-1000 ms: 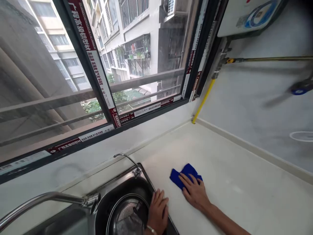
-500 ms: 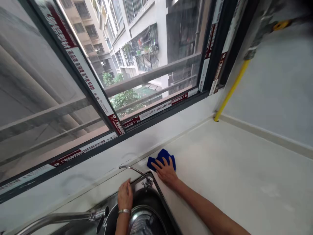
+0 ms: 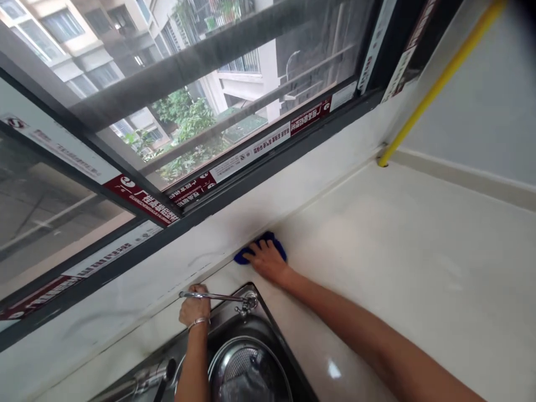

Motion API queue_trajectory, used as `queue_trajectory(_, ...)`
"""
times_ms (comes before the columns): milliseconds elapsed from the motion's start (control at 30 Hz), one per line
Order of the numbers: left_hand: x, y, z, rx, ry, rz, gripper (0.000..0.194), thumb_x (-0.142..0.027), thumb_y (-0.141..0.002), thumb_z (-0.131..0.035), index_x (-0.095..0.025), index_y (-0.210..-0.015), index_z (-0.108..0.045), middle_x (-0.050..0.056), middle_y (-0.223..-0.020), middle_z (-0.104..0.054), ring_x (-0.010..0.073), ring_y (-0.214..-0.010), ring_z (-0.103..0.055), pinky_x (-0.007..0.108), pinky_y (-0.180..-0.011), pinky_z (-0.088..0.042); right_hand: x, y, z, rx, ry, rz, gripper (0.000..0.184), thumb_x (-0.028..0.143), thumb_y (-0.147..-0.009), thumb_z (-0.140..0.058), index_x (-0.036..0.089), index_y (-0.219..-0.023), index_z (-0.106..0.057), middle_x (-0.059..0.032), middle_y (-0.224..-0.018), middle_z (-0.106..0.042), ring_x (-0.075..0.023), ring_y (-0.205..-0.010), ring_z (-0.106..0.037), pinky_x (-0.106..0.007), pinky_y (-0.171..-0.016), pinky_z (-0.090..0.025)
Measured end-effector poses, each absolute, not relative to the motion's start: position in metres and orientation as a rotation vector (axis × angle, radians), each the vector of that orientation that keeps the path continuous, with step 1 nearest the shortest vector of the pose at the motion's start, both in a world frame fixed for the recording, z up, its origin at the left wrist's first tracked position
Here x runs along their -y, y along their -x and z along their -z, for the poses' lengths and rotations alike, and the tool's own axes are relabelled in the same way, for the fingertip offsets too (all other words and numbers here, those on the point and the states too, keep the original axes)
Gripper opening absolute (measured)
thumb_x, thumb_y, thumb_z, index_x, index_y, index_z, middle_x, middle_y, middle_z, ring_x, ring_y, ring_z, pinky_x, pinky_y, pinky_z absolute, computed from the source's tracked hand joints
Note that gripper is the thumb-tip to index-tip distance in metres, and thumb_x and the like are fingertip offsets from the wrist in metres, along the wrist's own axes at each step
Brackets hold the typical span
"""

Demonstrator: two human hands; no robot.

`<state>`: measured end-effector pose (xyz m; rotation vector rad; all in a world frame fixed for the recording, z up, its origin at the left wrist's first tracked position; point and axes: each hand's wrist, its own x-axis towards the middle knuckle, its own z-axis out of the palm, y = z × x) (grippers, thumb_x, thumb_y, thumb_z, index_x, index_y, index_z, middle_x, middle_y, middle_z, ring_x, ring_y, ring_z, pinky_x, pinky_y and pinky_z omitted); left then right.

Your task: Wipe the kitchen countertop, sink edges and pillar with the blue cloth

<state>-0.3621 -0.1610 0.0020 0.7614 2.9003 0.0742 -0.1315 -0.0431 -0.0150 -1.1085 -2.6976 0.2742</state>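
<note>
My right hand (image 3: 268, 261) presses a dark blue cloth (image 3: 280, 245) against the counter, where it meets the wall under the window. Its fingers are spread over the cloth. My left hand (image 3: 193, 310), with a bracelet at the wrist, is curled at the back edge of the sink. The thin chrome spout (image 3: 224, 296) of a small tap crosses in front of its fingers. What these fingers grip, if anything, is hidden. Below lies the steel sink (image 3: 274, 329), with a round perforated metal strainer or basin (image 3: 245, 363) in its bowl.
A larger chrome tap (image 3: 144, 379) rises at the lower left. The dark window frame (image 3: 234, 192) runs above the low white wall. A yellow pipe (image 3: 439, 89) enters the pale counter (image 3: 397, 251) at the right corner.
The camera has tilted down and come closer. My right hand has pushed the cloth back to the wall joint. My left hand has shifted left and back, behind the thin spout.
</note>
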Motion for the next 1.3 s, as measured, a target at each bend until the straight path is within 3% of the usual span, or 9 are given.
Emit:
queue_trajectory(233,0.165,0.351,-0.01,-2.863,-0.696,-0.134,0.064,-0.05,-0.09,-0.025,-0.01,-0.105,-0.072,0.025,-0.098,-0.072,0.0379,-0.099,-0.068,0.048,-0.086,-0.05,-0.006,0.037,0.011,2.573,1.456,-0.088,0.042,0.029,-0.097,-0.039,0.031,-0.134,-0.06,-0.0133,-0.132,-0.053,-0.0322,-0.105,-0.044,-0.045,-0.087,-0.026)
queue_trajectory(433,0.169,0.356,-0.001,-2.816,-0.74,-0.209,0.061,-0.05,-0.09,-0.027,-0.01,-0.102,-0.072,0.025,-0.101,-0.072,0.0396,-0.098,-0.068,0.05,-0.083,-0.049,0.022,0.069,0.01,2.479,1.674,0.042,0.041,0.03,-0.097,-0.039,0.024,-0.133,-0.058,-0.0144,-0.128,-0.055,-0.032,-0.105,-0.043,-0.044,-0.085,-0.027)
queue_trajectory(567,0.173,0.359,0.007,-2.807,-0.808,-0.235,0.049,-0.046,-0.09,-0.032,-0.02,-0.112,-0.068,0.019,-0.1,-0.073,0.0363,-0.093,-0.068,0.048,-0.079,-0.049,0.057,0.135,0.008,2.67,1.404,-0.061,0.037,0.032,-0.096,-0.042,0.021,-0.127,-0.06,-0.0142,-0.121,-0.058,-0.0302,-0.103,-0.043,-0.043,-0.084,-0.029)
queue_trajectory(733,0.178,0.364,0.014,-2.794,-0.902,-0.235,0.047,-0.047,-0.091,-0.032,-0.021,-0.111,-0.067,0.016,-0.098,-0.072,0.0341,-0.09,-0.068,0.046,-0.077,-0.049,0.078,0.204,0.002,2.899,0.825,-0.177,0.032,0.035,-0.097,-0.046,0.03,-0.125,-0.062,-0.0081,-0.121,-0.058,-0.0284,-0.106,-0.043,-0.041,-0.085,-0.033)
queue_trajectory(867,0.18,0.367,0.014,-2.79,-0.937,-0.211,0.049,-0.047,-0.092,-0.03,-0.021,-0.111,-0.066,0.016,-0.099,-0.072,0.0349,-0.091,-0.068,0.046,-0.077,-0.049,0.075,0.213,0.002,2.913,0.829,-0.136,0.033,0.033,-0.098,-0.043,0.029,-0.124,-0.063,-0.0102,-0.122,-0.057,-0.0285,-0.106,-0.044,-0.042,-0.085,-0.034)
queue_trajectory(1067,0.179,0.366,0.009,-2.782,-0.917,-0.161,0.049,-0.048,-0.091,-0.031,-0.019,-0.11,-0.066,0.018,-0.101,-0.072,0.0358,-0.093,-0.067,0.046,-0.077,-0.049,0.032,0.128,0.008,2.83,1.178,-0.054,0.037,0.032,-0.1,-0.039,0.032,-0.13,-0.061,-0.0118,-0.12,-0.058,-0.0269,-0.102,-0.048,-0.039,-0.084,-0.032)
queue_trajectory(1300,0.174,0.361,0.01,-2.823,-0.849,-0.182,0.049,-0.047,-0.09,-0.031,-0.018,-0.108,-0.067,0.019,-0.1,-0.071,0.0359,-0.093,-0.067,0.047,-0.077,-0.049,-0.008,0.033,0.0,2.623,1.568,0.098,0.042,0.034,-0.1,-0.034,0.023,-0.13,-0.061,-0.0162,-0.117,-0.058,-0.0296,-0.097,-0.05,-0.04,-0.08,-0.03)
